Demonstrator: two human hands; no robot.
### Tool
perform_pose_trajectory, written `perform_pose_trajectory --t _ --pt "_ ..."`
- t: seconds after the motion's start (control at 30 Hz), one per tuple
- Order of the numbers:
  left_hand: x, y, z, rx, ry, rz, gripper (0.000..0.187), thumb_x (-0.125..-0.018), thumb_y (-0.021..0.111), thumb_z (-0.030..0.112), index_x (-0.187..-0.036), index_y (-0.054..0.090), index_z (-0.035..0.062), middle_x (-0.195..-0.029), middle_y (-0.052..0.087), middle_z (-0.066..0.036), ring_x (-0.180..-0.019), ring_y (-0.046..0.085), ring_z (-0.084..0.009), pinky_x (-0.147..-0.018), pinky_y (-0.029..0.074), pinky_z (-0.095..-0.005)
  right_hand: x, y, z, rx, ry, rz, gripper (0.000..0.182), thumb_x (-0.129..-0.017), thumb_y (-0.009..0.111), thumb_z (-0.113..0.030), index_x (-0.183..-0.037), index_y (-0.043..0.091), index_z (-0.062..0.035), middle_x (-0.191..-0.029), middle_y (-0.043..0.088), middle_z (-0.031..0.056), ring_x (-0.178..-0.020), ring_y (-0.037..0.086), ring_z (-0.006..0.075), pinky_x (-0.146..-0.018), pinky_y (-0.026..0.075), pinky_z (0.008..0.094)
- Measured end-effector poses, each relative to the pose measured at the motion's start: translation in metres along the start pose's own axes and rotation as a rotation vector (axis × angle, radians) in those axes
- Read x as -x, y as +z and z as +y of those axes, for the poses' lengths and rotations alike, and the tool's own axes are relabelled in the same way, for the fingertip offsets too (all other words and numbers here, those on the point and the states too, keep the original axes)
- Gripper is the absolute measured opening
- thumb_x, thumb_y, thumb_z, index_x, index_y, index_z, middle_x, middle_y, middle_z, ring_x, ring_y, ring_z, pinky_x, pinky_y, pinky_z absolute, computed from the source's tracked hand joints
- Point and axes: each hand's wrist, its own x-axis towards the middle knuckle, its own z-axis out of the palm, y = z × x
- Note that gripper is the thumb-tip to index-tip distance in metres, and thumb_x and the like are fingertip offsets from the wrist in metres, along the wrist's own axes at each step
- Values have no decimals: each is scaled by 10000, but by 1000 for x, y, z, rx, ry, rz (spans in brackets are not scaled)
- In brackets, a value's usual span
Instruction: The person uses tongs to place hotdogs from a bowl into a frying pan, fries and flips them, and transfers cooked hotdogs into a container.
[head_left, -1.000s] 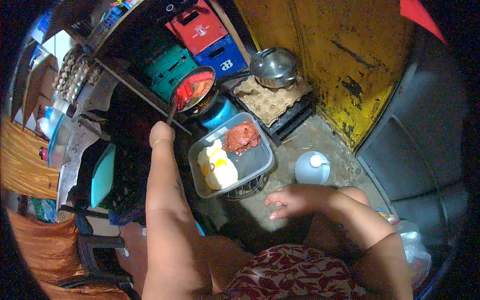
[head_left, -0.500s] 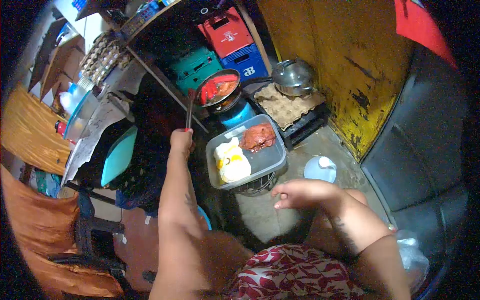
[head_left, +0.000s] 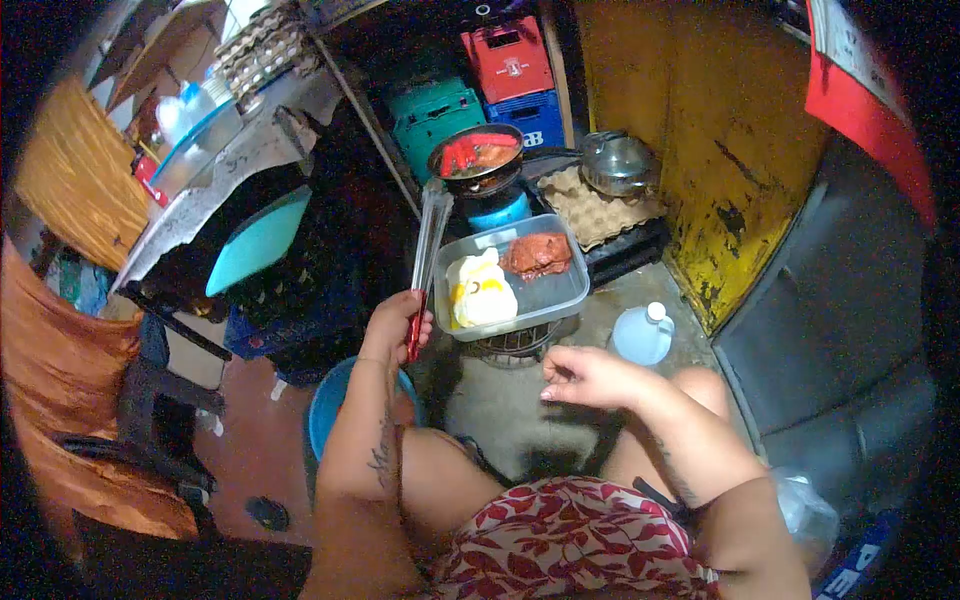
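Observation:
My left hand is closed around the red handles of metal tongs, whose far tips point up toward a frying pan. Red sausages and an orange-brown piece of food lie in that pan on a stove. Beside the tongs, a clear plastic container holds fried eggs on its left and reddish raw-looking meat on its right. My right hand hovers below the container, empty, with loosely bent fingers and the thumb apart.
A lidded pot sits on an egg-carton sheet right of the stove. A plastic jug stands on the floor by my right hand. Left of my legs is a blue basin. Stacked crates stand behind the stove.
My left hand has drawn the tongs back from the pan toward my body, and they now stand beside the container. My right hand stays nearly in place. The view has shifted.

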Motion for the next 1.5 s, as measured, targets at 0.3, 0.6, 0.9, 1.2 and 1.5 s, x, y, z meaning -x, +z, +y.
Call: perform_pose_trajectory --t 0.3,0.6,0.9,1.2,1.5 --pt "9 11 -1 -147 12 -45 212 -995 532 268 -1077 591 82 -749 620 -55 -539 565 -121 -435 502 -274 -10 29 -11 -52 -105 10 282 -876 727 -255 -1024 605 -48 -879 633 85 -824 609 190 -758 506 334" --pt "3 5 -9 -228 -9 -117 280 -1008 497 304 -971 596 45 -680 561 -32 -505 510 -127 -409 424 -274 1 26 -22 -88 56 -59 299 -916 698 -234 -1116 618 -27 -944 651 34 -877 580 115 -797 496 293" --pt "-32 -1 -25 -636 330 220 361 -899 629 337 -847 671 -18 -774 688 -168 -667 677 -280 -601 520 -414 27 28 -97 -36 -142 -83 313 -903 708 -183 -1161 623 -27 -1025 656 61 -976 604 146 -877 491 313" --pt "-13 16 13 -1075 548 514 308 -868 646 324 -1043 654 71 -984 684 -205 -935 658 -383 -796 522 -477 45 4 -68 -274 33 -110 387 -909 705 -233 -1223 600 -33 -1076 646 68 -1035 603 165 -921 476 322" --pt "-77 65 100 -1590 712 739 177 -893 564 206 -993 673 110 -980 679 -128 -902 674 -326 -753 520 -491 24 -1 -23 17 -274 -146 415 -883 677 -224 -1259 570 -83 -1137 635 167 -1072 605 361 -899 508 417"
